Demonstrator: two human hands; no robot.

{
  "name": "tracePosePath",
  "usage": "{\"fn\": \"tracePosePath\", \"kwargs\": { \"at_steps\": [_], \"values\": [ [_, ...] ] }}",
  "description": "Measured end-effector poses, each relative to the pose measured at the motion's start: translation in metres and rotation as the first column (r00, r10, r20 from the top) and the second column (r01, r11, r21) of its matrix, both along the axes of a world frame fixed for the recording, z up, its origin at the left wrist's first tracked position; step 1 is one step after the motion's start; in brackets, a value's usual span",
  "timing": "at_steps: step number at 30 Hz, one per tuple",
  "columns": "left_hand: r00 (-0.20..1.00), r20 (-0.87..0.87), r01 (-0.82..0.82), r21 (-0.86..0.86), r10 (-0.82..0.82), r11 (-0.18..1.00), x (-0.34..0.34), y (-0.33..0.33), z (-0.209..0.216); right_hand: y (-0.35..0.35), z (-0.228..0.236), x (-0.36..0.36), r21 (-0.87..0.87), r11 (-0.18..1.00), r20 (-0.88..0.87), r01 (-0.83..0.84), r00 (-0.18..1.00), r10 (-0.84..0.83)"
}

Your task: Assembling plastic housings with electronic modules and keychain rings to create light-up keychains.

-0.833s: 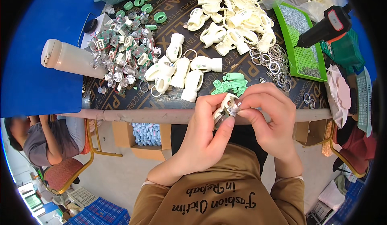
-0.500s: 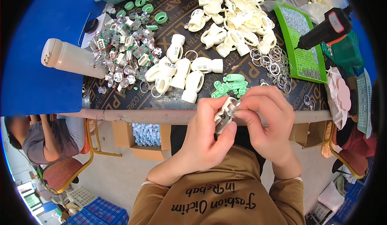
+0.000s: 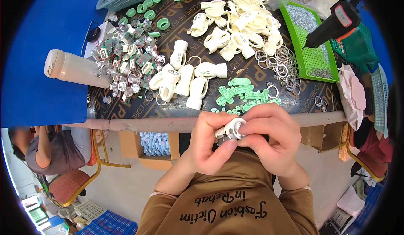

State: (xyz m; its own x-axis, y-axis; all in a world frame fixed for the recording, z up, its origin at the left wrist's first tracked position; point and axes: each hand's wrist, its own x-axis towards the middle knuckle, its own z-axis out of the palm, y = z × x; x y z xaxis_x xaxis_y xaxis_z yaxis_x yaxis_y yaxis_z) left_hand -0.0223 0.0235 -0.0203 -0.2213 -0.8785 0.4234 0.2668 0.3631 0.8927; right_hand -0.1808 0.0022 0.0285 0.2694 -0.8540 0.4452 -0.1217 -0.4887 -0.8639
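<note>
In front of my chest, just off the table's near edge, my left hand (image 3: 206, 144) is closed around a small cream plastic flashlight housing (image 3: 229, 129). Silvery and grey parts show inside it. My right hand (image 3: 271, 136) pinches at its round open end, where a shiny reflector-like piece is partly covered by the fingertips. Just beyond my hands lie small green plastic parts (image 3: 240, 89). Several cream housings (image 3: 185, 79) rest to their left, some with metal rings.
Circuit boards with wires and reflectors (image 3: 128, 58) are heaped at left beside a pale bottle (image 3: 75, 69). More cream housings (image 3: 248, 20) pile up at the back, near metal rings (image 3: 280, 69). At right, a black electric screwdriver (image 3: 334, 24) overhangs a green screw tray (image 3: 298, 45).
The housing has turned so its round end faces up and right, and both hands have shifted slightly left and down. More of the green parts now shows beyond my fingers.
</note>
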Motion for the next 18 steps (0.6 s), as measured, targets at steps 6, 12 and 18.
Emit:
{"fn": "tracePosePath", "kwargs": {
  "at_steps": [6,12,18],
  "values": [
    [0.995,0.102,-0.018,0.298,-0.013,0.954,-0.005,0.004,0.018,-0.006,-0.007,-0.001,-0.066,0.992,-0.106,0.109,0.988,-0.115],
    [0.994,0.099,-0.006,0.416,-0.038,0.909,-0.003,0.000,0.019,-0.009,-0.020,0.003,-0.099,0.977,-0.065,0.187,0.979,-0.194],
    [0.993,0.100,-0.091,0.352,0.059,0.932,-0.005,0.002,0.018,-0.008,-0.023,0.009,-0.267,0.929,-0.089,0.256,0.954,-0.288]
  ]
}}
